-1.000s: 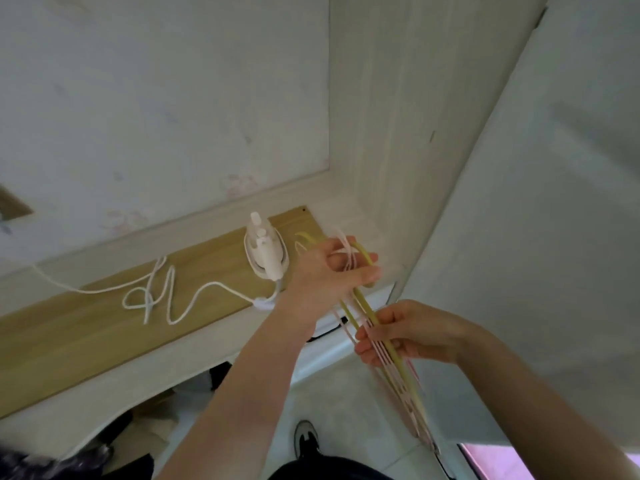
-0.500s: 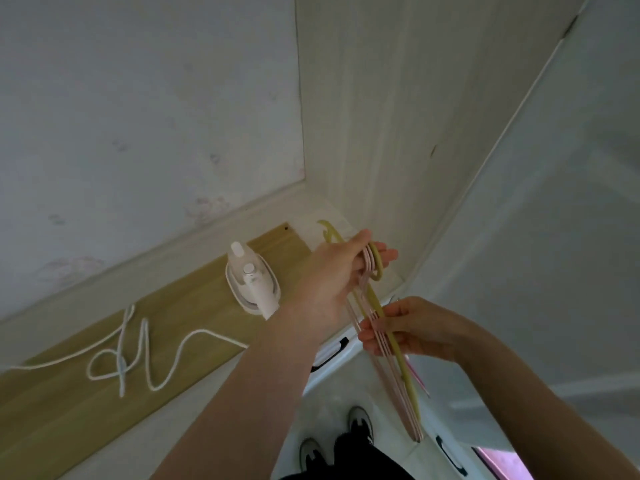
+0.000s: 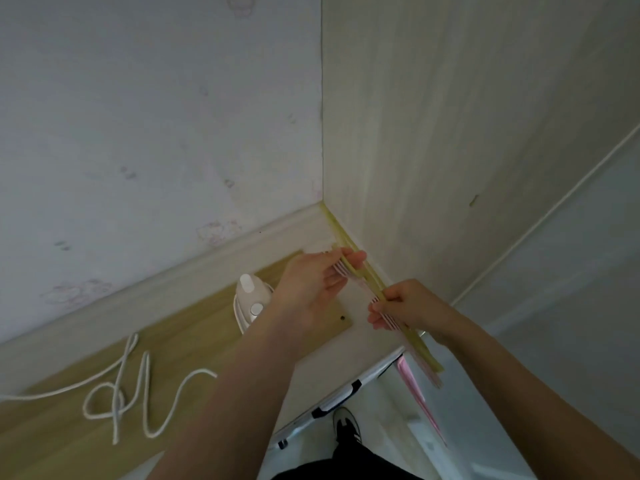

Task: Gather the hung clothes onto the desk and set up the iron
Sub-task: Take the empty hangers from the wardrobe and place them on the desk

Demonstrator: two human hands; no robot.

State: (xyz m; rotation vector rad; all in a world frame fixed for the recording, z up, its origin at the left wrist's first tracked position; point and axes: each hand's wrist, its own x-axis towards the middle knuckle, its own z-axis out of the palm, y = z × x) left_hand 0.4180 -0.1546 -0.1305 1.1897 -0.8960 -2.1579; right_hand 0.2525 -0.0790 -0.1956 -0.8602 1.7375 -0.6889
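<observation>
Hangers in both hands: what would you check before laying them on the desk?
1. Left hand grips the hangers at their upper end: ok.
2. Right hand holds them lower down: ok.
3. Desk corner under the bundle is bare: ok.
4. Iron stands left of that corner: ok.
5. Cord lies looped, away from the corner: ok.
6. Cord plugged in: cannot tell.

Back wall (image 3: 156,116): pale wallpaper with faint flower prints is meeting the side panel in a corner.
Side panel (image 3: 450,116): light wood grain is rising from the desk.
Desk (image 3: 52,441): a tan wooden top is running along the back wall.
Floor (image 3: 384,438): a pale surface is showing below the desk edge.
Light: soft, even light is falling across the walls.
</observation>
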